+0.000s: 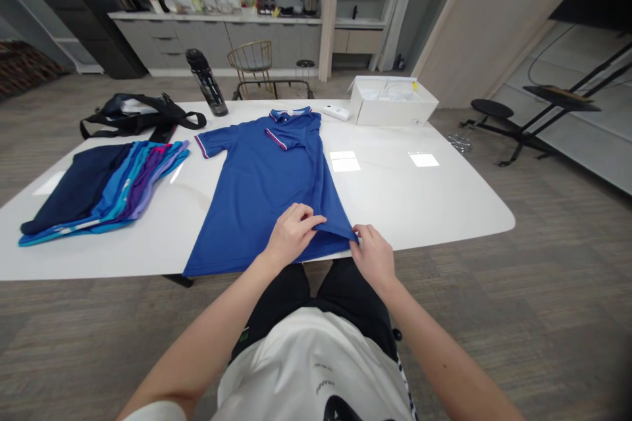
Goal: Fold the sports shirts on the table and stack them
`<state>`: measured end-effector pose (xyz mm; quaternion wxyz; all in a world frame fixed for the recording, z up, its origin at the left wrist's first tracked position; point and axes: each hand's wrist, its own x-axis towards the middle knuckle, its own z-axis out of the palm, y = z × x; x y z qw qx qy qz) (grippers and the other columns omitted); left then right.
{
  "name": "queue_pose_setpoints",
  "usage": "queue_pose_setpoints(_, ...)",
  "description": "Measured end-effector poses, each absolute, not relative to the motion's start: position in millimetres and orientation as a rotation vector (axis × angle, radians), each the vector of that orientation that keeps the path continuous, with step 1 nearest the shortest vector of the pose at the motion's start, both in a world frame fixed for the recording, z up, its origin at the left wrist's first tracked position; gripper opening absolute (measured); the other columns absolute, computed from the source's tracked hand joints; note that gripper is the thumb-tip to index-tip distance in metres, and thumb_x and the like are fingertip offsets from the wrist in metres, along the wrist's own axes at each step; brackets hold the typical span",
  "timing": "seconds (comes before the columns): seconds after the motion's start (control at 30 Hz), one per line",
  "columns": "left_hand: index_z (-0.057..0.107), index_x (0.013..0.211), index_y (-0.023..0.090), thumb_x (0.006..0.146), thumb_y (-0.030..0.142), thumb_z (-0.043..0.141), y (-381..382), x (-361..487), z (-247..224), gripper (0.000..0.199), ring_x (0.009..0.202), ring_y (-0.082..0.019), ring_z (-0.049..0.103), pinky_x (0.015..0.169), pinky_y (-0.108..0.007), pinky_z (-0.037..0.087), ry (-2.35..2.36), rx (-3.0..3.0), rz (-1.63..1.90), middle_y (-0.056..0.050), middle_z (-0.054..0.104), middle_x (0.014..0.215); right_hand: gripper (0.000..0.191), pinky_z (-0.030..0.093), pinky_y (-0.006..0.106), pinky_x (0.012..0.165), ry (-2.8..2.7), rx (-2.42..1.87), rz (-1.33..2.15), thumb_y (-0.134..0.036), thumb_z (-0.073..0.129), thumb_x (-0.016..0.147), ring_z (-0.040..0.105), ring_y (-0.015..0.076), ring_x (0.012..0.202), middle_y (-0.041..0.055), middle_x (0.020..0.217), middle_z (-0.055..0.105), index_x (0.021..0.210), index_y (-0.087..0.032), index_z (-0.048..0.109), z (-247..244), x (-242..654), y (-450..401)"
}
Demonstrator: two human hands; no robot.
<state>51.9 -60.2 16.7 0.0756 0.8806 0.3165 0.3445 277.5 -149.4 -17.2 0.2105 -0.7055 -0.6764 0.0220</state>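
Observation:
A blue polo shirt [261, 184] lies on the white table with its collar away from me and its hem along the near edge. Its right sleeve is folded inward over the chest, and the left one points outward. My left hand [292, 231] pinches the hem right of its middle. At the hem's right corner, my right hand [371, 251] grips the fabric between thumb and fingers. Between both hands the hem is slightly lifted, showing the inside of the shirt.
Several folded garments [103, 187] lie stacked at the left of the table [419, 197]. Behind them are a black bag [141, 113] and a dark bottle [207, 83]. A white box [392, 102] and a small white device [336, 112] are at the far side.

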Motion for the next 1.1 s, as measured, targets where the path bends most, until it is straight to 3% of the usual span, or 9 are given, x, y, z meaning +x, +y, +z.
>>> queue_pose_setpoints(0.17, 0.071, 0.112, 0.023, 0.095, 0.015, 0.054, -70, 24, 24, 0.025, 0.091, -0.02, 0.054, 0.081, -0.035, 0.048, 0.885, 2.846, 0.839, -0.007, 0.06, 0.097, 0.025, 0.05, 0.034, 0.089, -1.903, -1.75, 0.165, -0.019, 0.046, 0.097, 0.065, 0.0228, 0.099, 0.007, 0.106, 0.066, 0.112, -0.026, 0.065, -16, 288, -156)
queue_pose_setpoints(0.37, 0.068, 0.106, 0.019, 0.096, 0.011, 0.053, -87, 1, -8, 0.021, 0.092, -0.021, 0.057, 0.08, -0.037, 0.046, 0.894, 2.92, 0.533, -0.008, 0.066, 0.103, 0.025, 0.053, 0.037, 0.089, -2.147, -1.572, 0.287, -0.017, 0.049, 0.097, 0.064, 0.022, 0.095, 0.0072, 0.102, 0.066, 0.111, -0.024, 0.069, -28, 301, -154)
queue_pose_setpoints(0.73, 0.065, 0.116, 0.018, 0.097, 0.009, 0.052, -113, -7, -5, 0.024, 0.093, -0.02, 0.06, 0.085, -0.038, 0.047, 0.895, 2.931, 0.729, -0.007, 0.068, 0.104, 0.023, 0.053, 0.039, 0.081, -2.239, -1.385, 0.184, -0.014, 0.053, 0.095, 0.064, 0.022, 0.087, 0.0075, 0.095, 0.068, 0.11, -0.022, 0.069, -12, 306, -157)
queue_pose_setpoints(0.9, 0.066, 0.11, 0.017, 0.095, 0.01, 0.057, -115, -3, -9, 0.019, 0.092, -0.021, 0.059, 0.083, -0.039, 0.047, 1.006, 2.921, 0.541, -0.008, 0.066, 0.103, 0.02, 0.05, 0.039, 0.08, -2.314, -1.444, 0.15, -0.013, 0.053, 0.094, 0.062, 0.0222, 0.085, 0.0076, 0.092, 0.066, 0.105, -0.02, 0.069, -18, 298, -160)
queue_pose_setpoints(1.1, 0.065, 0.117, 0.017, 0.097, 0.012, 0.054, -119, -1, -19, 0.023, 0.094, -0.021, 0.059, 0.084, -0.039, 0.045, 1.022, 2.847, 0.429, -0.008, 0.065, 0.104, 0.015, 0.048, 0.038, 0.078, -2.334, -1.452, 0.207, -0.015, 0.053, 0.096, 0.06, 0.0211, 0.083, 0.0067, 0.09, 0.064, 0.098, -0.019, 0.067, -22, 298, -162)
